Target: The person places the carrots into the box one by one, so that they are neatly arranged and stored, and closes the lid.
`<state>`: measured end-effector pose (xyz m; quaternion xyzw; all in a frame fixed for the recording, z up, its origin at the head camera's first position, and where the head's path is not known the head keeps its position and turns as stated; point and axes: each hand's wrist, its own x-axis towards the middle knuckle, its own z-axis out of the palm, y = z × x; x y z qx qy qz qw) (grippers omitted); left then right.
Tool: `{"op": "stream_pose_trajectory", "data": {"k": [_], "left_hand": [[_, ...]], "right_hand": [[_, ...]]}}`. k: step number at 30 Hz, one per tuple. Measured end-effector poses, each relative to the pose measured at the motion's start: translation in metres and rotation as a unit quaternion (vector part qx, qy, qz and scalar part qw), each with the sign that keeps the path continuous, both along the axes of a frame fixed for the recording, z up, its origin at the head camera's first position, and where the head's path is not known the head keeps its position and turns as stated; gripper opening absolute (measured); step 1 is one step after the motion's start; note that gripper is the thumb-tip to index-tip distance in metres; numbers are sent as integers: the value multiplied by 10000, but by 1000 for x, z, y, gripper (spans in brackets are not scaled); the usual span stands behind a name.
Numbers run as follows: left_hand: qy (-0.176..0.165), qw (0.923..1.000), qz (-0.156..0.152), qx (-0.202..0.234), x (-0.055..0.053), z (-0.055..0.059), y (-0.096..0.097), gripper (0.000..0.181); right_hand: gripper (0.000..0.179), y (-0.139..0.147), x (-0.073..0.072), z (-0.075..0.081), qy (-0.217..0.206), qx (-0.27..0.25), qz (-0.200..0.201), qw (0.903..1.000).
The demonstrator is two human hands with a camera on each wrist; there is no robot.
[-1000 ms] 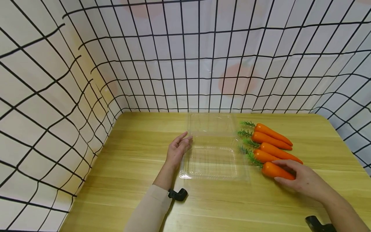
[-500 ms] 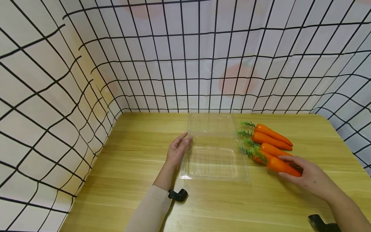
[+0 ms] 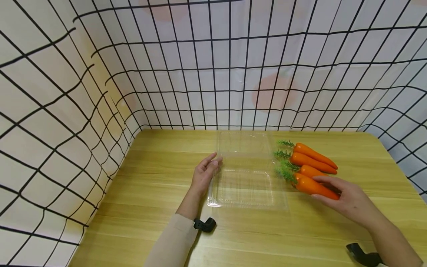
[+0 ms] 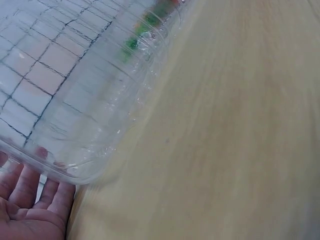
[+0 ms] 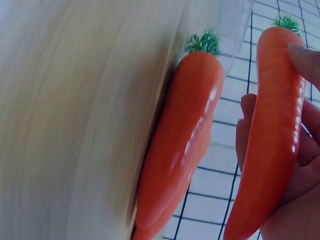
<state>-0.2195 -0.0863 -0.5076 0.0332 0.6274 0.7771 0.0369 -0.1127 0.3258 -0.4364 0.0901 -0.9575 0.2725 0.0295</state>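
My right hand [image 3: 353, 200] holds an orange toy-like carrot [image 3: 310, 185] with a green leafy top, its thumb on one side and its fingers on the other. In the right wrist view this carrot [image 5: 272, 125] is raised, apart from another carrot [image 5: 182, 135] by the tabletop. In the head view it partly covers the carrots behind it. My left hand [image 3: 203, 174] is at the left edge of a clear plastic hinged box [image 3: 247, 204], lid laid back. Its fingers, fairly straight, touch the box's rim in the left wrist view; some fingertips are seen through the plastic.
More carrots [image 3: 315, 155] lie side by side right of the box, leafy tops toward it. A white cloth with a black grid [image 3: 180, 81] hangs behind and at both sides of the wooden table [image 3: 150, 178]. Black wrist cameras [image 3: 205, 224] sit on the wrists.
My right hand has lifted the nearest carrot off the table, first moving right and back, then slightly left over its neighbours. The left hand and the box stay in place.
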Motion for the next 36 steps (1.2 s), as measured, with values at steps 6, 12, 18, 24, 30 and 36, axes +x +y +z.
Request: {"op": "stream_pose_trajectory", "data": {"k": [6, 12, 18, 24, 30, 36], "left_hand": [[25, 10000, -19, -90, -1, -1, 0, 47], [46, 9999, -22, -109, -1, -1, 0, 48], [-12, 10000, -19, -43, -1, -2, 0, 48], [-34, 10000, -32, 35, 0, 0, -1, 47], [-9, 10000, -31, 36, 0, 0, -1, 47], [-2, 10000, -59, -8, 0, 0, -2, 47]], "right_hand": [[48, -16, -2, 2, 507, -36, 287, 9983], [47, -35, -6, 0, 787, -140, 562, 9952], [47, -51, -9, 2, 750, -213, 940, 9925], [46, -64, -12, 7, 590, -125, 1157, 9915], [47, -75, -15, 9, 583, -277, 1414, 9878], [45, -89, -16, 12, 241, -287, 1457, 9886]]}}
